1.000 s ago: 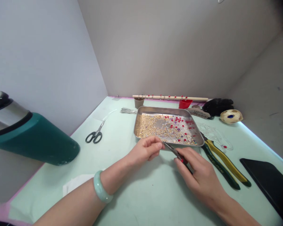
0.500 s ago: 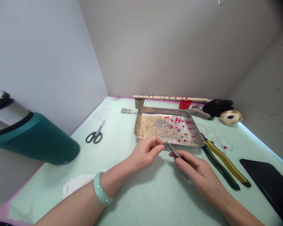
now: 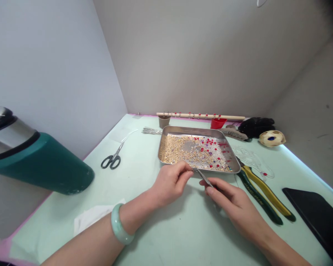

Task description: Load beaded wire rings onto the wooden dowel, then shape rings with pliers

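A metal tray (image 3: 197, 129) holds gold, clear and red beads. At its near edge my left hand (image 3: 173, 183) is pinched, with a pale green bangle (image 3: 120, 223) on the wrist; what its fingertips hold is too small to make out. My right hand (image 3: 224, 194) grips a slim metal tool (image 3: 204, 177), whose tip points up and left beside the left fingertips. The lower part of that tool is hidden by the hand.
Scissors (image 3: 115, 157) and a green bottle (image 3: 58, 162) lie on the left. Green-yellow pliers (image 3: 262, 192) and a black flat object (image 3: 313, 210) are on the right. A wooden rod (image 3: 183, 115) rests across two small cups behind the tray.
My left fingers have curled in a little and the wrist has turned slightly. My right hand and the tool have barely moved.
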`<action>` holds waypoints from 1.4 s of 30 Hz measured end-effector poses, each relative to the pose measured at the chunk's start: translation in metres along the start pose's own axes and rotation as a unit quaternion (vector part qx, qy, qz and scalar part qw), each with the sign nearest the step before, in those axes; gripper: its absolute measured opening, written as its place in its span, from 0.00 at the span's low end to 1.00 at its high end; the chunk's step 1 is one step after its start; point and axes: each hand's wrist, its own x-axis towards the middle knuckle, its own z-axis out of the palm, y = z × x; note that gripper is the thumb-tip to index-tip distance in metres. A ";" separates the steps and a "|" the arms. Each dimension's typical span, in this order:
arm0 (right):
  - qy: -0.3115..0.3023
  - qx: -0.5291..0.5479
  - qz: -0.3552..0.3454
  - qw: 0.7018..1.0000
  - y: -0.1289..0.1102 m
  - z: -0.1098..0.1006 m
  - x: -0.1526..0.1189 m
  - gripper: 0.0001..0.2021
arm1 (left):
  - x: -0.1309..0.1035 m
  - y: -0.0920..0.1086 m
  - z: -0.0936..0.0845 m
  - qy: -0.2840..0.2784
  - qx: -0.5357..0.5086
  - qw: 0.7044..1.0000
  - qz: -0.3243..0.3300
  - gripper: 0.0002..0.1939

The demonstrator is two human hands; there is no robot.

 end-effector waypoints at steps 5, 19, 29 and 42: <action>-0.006 -0.007 0.028 1.000 -0.004 -0.001 -0.001 0.18 | -0.001 -0.003 0.002 0.021 0.044 0.998 0.040 0.06; -0.026 -0.004 0.023 0.999 0.000 -0.002 0.000 0.18 | -0.001 -0.003 0.002 0.005 0.034 0.998 0.044 0.07; -0.007 -0.065 -0.055 0.996 0.007 0.003 -0.001 0.13 | 0.002 -0.001 0.002 -0.057 -0.232 0.965 -0.112 0.09; 0.051 -0.173 -0.176 0.968 0.015 0.005 -0.001 0.08 | 0.005 -0.004 0.003 -0.082 -0.315 0.935 -0.142 0.12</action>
